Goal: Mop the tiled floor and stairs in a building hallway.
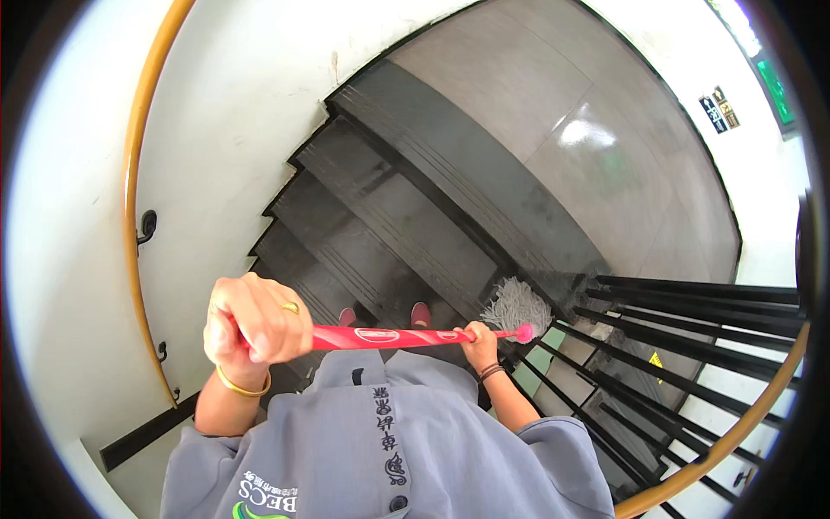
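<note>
My left hand, wearing a gold ring and a gold bangle, is closed around the upper end of a red mop handle. Farther along the same handle, my right hand grips it, with dark bands at the wrist. The handle runs across in front of my grey shirt to a pink collar. Beyond the collar, the mop's grey string head rests on a dark stair step, at the end beside the black railing. The lower part of the handle looks thin and far off.
Black railing bars with a wooden handrail stand at the right. A wooden wall handrail curves along the white wall at the left. My shoes are on the stairs. A grey tiled landing lies past the steps.
</note>
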`<state>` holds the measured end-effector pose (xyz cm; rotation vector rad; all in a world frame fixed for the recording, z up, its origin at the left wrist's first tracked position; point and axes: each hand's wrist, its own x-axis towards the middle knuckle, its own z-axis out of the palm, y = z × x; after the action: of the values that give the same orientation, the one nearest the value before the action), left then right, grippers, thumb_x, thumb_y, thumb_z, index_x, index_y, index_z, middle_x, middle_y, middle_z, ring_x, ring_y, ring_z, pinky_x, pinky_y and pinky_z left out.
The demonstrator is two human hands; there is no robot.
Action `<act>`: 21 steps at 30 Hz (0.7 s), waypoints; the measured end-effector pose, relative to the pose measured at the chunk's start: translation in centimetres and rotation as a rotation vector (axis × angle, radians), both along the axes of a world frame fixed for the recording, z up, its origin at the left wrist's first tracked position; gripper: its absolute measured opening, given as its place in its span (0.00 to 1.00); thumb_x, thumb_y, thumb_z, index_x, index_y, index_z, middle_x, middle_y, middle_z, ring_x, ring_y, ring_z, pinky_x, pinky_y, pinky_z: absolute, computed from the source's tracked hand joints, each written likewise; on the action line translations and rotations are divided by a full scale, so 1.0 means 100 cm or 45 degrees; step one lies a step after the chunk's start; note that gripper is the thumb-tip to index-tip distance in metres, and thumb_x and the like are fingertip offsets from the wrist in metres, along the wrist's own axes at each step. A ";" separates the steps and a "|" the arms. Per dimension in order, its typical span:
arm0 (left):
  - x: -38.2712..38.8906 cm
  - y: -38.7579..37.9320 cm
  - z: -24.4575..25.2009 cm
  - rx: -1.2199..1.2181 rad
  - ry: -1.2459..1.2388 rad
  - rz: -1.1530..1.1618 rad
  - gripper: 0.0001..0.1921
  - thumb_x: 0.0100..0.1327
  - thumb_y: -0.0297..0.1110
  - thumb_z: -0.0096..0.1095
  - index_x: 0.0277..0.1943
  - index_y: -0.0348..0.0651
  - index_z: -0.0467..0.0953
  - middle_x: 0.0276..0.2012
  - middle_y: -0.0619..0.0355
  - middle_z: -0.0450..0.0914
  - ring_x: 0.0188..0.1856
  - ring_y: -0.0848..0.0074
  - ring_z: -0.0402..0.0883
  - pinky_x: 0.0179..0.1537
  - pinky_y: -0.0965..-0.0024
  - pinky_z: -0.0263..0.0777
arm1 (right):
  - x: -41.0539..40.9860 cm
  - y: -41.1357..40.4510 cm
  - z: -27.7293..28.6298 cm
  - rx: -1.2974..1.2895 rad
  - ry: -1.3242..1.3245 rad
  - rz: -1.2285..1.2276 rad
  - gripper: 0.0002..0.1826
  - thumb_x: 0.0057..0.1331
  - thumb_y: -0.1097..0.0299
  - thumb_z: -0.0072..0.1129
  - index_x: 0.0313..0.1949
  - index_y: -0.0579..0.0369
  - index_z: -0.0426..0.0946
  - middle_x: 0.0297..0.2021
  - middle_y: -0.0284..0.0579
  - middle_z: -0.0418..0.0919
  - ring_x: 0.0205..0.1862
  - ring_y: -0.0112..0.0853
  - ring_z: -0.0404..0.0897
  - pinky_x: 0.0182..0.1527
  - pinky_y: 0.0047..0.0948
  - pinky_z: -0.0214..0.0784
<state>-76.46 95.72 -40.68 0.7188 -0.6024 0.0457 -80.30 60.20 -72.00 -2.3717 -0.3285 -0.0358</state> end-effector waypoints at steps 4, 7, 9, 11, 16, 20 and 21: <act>-0.001 -0.009 0.033 0.109 -0.225 -0.330 0.20 0.72 0.34 0.49 0.23 0.35 0.71 0.11 0.56 0.68 0.09 0.74 0.63 0.11 0.72 0.58 | -0.006 -0.001 0.001 -0.042 -0.132 -0.056 0.19 0.58 0.64 0.67 0.17 0.53 0.66 0.17 0.46 0.70 0.21 0.46 0.73 0.25 0.42 0.64; -0.047 0.035 0.104 0.334 -0.189 -0.489 0.08 0.56 0.21 0.61 0.22 0.30 0.77 0.16 0.51 0.72 0.14 0.69 0.69 0.17 0.68 0.69 | -0.007 0.055 0.029 0.224 -0.295 0.113 0.19 0.57 0.69 0.68 0.17 0.53 0.65 0.15 0.45 0.67 0.17 0.43 0.70 0.20 0.38 0.60; -0.055 0.056 0.068 0.358 -0.231 -0.473 0.07 0.56 0.21 0.61 0.23 0.31 0.77 0.17 0.51 0.72 0.15 0.70 0.70 0.18 0.68 0.69 | -0.009 0.110 0.032 0.395 -0.401 0.199 0.19 0.56 0.72 0.68 0.17 0.53 0.64 0.15 0.44 0.65 0.17 0.41 0.69 0.20 0.37 0.59; -0.085 0.070 0.038 0.429 -0.345 -0.391 0.05 0.56 0.23 0.61 0.25 0.33 0.77 0.18 0.52 0.73 0.16 0.71 0.71 0.21 0.69 0.70 | -0.008 0.161 0.021 0.487 -0.517 0.246 0.19 0.55 0.74 0.68 0.17 0.53 0.62 0.15 0.43 0.65 0.17 0.41 0.69 0.19 0.37 0.59; -0.168 0.117 0.015 0.715 -0.612 -0.030 0.02 0.57 0.26 0.61 0.31 0.38 0.76 0.21 0.55 0.76 0.21 0.74 0.74 0.26 0.70 0.73 | 0.002 0.293 0.022 0.682 -0.655 0.546 0.20 0.55 0.71 0.68 0.16 0.51 0.61 0.14 0.43 0.64 0.18 0.42 0.68 0.21 0.38 0.60; -0.220 0.155 0.012 0.931 -0.780 0.210 0.04 0.58 0.28 0.61 0.36 0.41 0.75 0.23 0.57 0.78 0.24 0.77 0.77 0.31 0.72 0.75 | 0.045 0.399 0.011 0.662 -0.606 0.842 0.19 0.56 0.65 0.67 0.18 0.51 0.64 0.18 0.42 0.68 0.26 0.44 0.72 0.33 0.41 0.64; -0.230 0.159 0.007 0.971 -0.817 0.264 0.05 0.58 0.29 0.61 0.37 0.42 0.75 0.24 0.57 0.78 0.25 0.78 0.78 0.32 0.72 0.75 | 0.056 0.412 0.001 0.608 -0.537 0.916 0.19 0.57 0.64 0.67 0.18 0.51 0.65 0.18 0.42 0.68 0.27 0.44 0.72 0.36 0.41 0.64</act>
<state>-99.48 111.58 -39.94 1.5320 -1.1801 0.2546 -74.67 101.42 -71.93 -1.6513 -1.2096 -0.2466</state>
